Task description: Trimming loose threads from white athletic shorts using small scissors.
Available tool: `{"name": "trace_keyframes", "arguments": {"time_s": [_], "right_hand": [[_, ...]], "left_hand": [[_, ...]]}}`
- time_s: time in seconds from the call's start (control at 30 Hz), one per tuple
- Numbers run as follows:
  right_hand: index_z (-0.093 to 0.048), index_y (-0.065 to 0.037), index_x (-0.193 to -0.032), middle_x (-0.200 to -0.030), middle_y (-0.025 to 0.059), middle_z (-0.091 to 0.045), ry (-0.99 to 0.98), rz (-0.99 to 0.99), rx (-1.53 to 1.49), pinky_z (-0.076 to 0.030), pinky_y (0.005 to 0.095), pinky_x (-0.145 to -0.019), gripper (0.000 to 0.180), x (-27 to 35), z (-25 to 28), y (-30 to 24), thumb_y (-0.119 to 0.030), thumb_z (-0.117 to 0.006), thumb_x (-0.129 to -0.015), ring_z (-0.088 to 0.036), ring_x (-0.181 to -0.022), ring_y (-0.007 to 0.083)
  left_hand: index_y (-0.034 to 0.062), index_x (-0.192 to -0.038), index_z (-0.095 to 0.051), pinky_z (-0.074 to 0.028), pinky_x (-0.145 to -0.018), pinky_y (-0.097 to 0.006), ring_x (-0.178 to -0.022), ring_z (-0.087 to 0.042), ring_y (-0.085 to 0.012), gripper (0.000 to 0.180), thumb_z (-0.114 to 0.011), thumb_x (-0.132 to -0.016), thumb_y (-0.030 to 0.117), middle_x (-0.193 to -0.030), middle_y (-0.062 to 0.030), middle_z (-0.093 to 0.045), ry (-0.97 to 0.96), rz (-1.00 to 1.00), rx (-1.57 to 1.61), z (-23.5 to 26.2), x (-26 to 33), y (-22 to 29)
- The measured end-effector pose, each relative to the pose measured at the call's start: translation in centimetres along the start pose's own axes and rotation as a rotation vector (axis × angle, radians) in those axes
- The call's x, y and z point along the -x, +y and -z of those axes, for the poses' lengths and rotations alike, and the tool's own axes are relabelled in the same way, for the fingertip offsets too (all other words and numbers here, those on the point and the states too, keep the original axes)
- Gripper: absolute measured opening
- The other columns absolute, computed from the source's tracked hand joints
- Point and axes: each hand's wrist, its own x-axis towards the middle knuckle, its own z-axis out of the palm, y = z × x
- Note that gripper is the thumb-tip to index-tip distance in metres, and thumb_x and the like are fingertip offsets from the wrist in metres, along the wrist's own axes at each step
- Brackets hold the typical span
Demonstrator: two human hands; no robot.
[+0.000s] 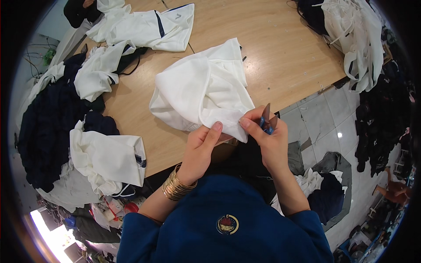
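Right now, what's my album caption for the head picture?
Left fingers hold white cloth; right fingers, at its edge, hold blue-handled scissors.

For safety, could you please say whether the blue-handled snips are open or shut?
Open: the snips in the right hand show two blades spread apart.

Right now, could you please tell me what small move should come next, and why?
I would probably draw the edge of the white cloth gently taut: the left hand and right hand both have fingers on it, while loose folds lie beyond. The blue-handled scissors sit in the right hand with their blades clear of the cloth.
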Motion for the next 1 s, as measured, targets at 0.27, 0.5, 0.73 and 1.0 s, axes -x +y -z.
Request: {"name": "trace_keyframes", "arguments": {"time_s": [0.27, 0.5, 0.73, 1.0], "right_hand": [[-0.063, 0.000, -0.087, -0.074, -0.0004, -0.060, -0.020, -0.137, -0.246, -0.040, 0.0187, -0.061, 0.009, 0.3, -0.1, 0.3, -0.006, -0.068, -0.081, -0.050, -0.067, 0.0038], [-0.064, -0.003, -0.083, -0.076, 0.0031, -0.058, -0.003, 0.262, 0.113, -0.041, 0.0227, -0.063, 0.006, 0.9, -0.6, 0.9, -0.003, -0.068, -0.078, -0.053, -0.069, 0.0102], [-0.063, -0.009, -0.086, -0.076, 0.0045, -0.054, 0.049, 0.643, 0.425, -0.044, 0.0281, -0.054, 0.023, 0.8, -1.8, 1.0, -0.002, -0.069, -0.066, -0.056, -0.064, 0.0211], [-0.066, -0.013, -0.091, -0.078, 0.0059, -0.056, 0.071, 0.536, 0.532, -0.048, 0.0296, -0.058, 0.029, 1.4, -0.4, 0.0, -0.003, -0.070, -0.064, -0.059, -0.068, 0.0238]], "left_hand": [[-0.0029, -0.116, -0.048, -0.049, -0.081, -0.027, -0.090, -0.060, -0.0124, 0.029, -0.056, -0.088, 0.001, -0.102, -0.0118, -0.062, 0.155, -0.127, 0.104, -1.0, -0.5, 0.3], [0.0005, -0.114, -0.050, -0.042, -0.064, -0.018, -0.077, -0.053, -0.0082, 0.030, -0.059, -0.085, -0.002, -0.096, -0.0081, -0.057, 0.192, -0.352, -0.243, -0.7, 0.1, -0.3], [-0.0005, -0.092, -0.060, -0.042, -0.072, -0.028, -0.073, -0.049, -0.0175, 0.016, -0.064, -0.078, 0.005, -0.088, -0.0081, -0.058, 0.146, -0.572, -0.789, 0.8, 0.1, -1.2], [-0.0024, -0.087, -0.063, -0.041, -0.067, -0.024, -0.074, -0.052, -0.0117, 0.009, -0.063, -0.079, 0.001, -0.080, -0.0046, -0.060, 0.199, -0.327, -0.475, -0.8, 0.0, 0.3]]}}
